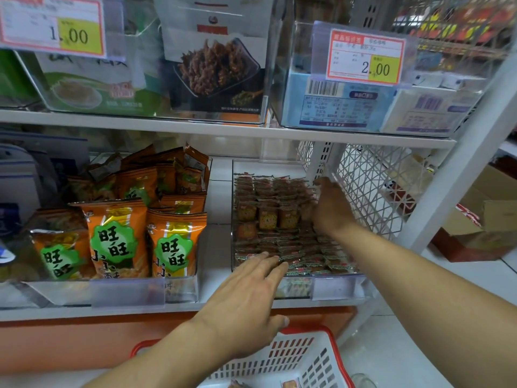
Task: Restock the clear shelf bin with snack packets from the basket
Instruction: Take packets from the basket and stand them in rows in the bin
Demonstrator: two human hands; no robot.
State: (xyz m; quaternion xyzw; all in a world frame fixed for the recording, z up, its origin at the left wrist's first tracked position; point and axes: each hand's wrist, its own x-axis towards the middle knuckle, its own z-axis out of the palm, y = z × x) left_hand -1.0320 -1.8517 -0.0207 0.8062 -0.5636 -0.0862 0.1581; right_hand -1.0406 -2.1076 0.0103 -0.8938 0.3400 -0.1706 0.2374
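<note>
White shop shelving holds a clear shelf bin (296, 287) packed with rows of small snack packets (268, 217), and the left hand (246, 298) lies flat with fingers spread wide over the front row. Beyond it, the right hand (331, 208) reaches deep along the bin's right side, fingers seemingly loose, though I cannot tell whether they hold a packet. Below the left hand sits the red-rimmed basket (305, 357) with a few packets left; pressing or sweeping may topple the upright rows or spill packets over the front lip.

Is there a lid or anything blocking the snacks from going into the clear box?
No lid shows. The clear shelf bin is open on top, and both the left hand and right hand already reach onto the snack packets inside. The shelf above leaves a gap.
</note>
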